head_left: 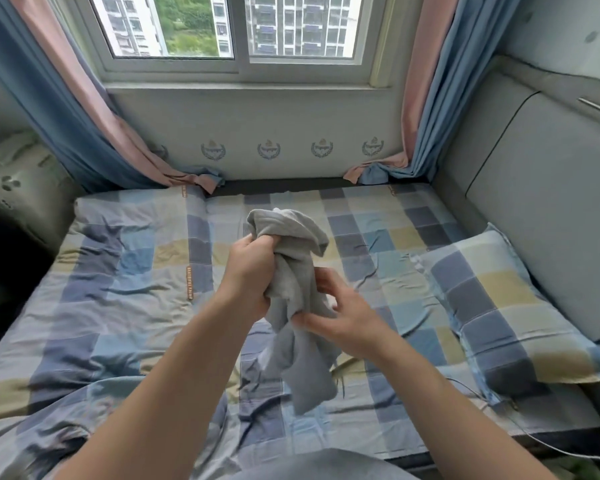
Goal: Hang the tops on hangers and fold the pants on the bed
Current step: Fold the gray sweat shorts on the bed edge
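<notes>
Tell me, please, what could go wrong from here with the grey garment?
1. The grey garment is bunched and twisted between the left hand and the right hand, so top or pants may be misjudged.
2. Its loose lower end hangs over the rumpled bed; laid down like this, it would probably fold with creases.

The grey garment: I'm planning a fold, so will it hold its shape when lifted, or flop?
Probably floppy: the grey garment bunches in the left hand and hangs limp below the right hand. Likely light: the fabric looks thin and soft.
</notes>
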The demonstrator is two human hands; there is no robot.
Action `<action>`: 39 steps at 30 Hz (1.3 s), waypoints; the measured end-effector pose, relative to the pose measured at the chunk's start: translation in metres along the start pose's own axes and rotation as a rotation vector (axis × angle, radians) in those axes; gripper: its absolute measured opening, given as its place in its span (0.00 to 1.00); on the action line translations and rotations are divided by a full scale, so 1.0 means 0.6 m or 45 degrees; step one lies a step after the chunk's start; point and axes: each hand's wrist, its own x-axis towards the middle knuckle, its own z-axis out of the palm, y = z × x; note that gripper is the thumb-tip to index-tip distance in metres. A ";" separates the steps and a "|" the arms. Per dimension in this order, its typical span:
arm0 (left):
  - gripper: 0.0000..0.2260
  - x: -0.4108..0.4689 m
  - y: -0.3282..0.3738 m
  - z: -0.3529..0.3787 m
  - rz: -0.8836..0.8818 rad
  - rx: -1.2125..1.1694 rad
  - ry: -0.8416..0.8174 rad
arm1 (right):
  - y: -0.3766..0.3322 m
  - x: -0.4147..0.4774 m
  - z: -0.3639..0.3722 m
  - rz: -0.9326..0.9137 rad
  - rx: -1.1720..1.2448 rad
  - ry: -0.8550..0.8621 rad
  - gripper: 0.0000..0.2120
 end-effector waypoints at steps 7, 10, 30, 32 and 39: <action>0.11 -0.015 -0.005 0.049 -0.131 -0.242 0.013 | 0.084 0.007 -0.009 0.116 -0.317 0.397 0.07; 0.09 -0.008 0.007 0.060 -0.141 -0.337 0.036 | 0.120 0.005 -0.037 0.247 -0.388 0.432 0.12; 0.13 0.030 -0.121 0.025 0.047 0.596 -0.500 | 0.037 0.026 -0.102 0.092 0.341 0.393 0.10; 0.12 0.023 -0.156 0.023 0.091 0.740 -0.592 | 0.019 0.027 -0.106 0.118 0.481 0.382 0.09; 0.06 0.037 -0.242 0.015 0.122 0.922 -0.635 | -0.008 0.039 -0.119 0.147 0.773 0.409 0.08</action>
